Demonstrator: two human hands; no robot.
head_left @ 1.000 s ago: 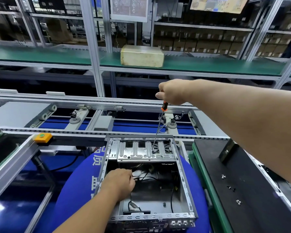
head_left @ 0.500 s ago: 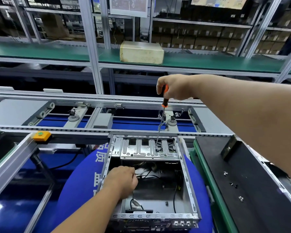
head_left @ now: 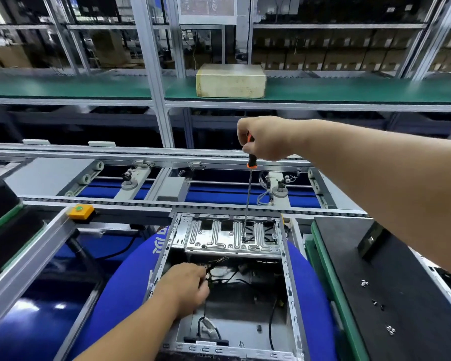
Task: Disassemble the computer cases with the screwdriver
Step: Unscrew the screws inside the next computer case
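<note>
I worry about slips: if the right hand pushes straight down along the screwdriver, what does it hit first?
Probably the ribbed metal drive bracket inside the computer case: the right hand holds the screwdriver near upright, tip apparently already at that bracket.

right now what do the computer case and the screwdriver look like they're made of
Computer case: bare sheet metal, likely steel; silvery, stamped ribs and slots catching light. Screwdriver: thin shiny metal shaft; orange and black handle, probably plastic or rubber, mostly hidden in the right hand.
</note>
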